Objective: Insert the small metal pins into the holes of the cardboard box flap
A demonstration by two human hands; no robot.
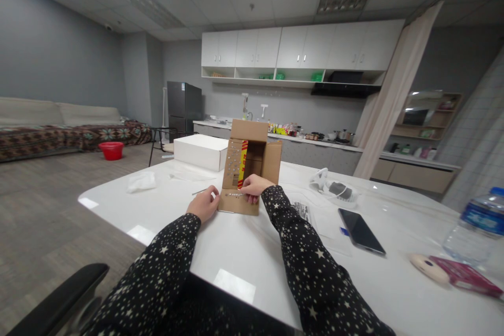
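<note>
A brown cardboard box stands on the table with its flaps open, its inside facing me. Small pale dots are scattered over its left side, and a red-and-yellow strip runs down it. At the lower left edge of the box, my left hand is curled with its fingertips against the front flap. A row of small pale dots lies along that flap. My right hand is at the opening, fingers pinched together over the flap; whatever is between them is hidden or too small to name.
Behind the box sits a white box. Crumpled white plastic lies left. To the right are a phone, a white device with a cable, a maroon packet and a water bottle. A chair armrest is lower left.
</note>
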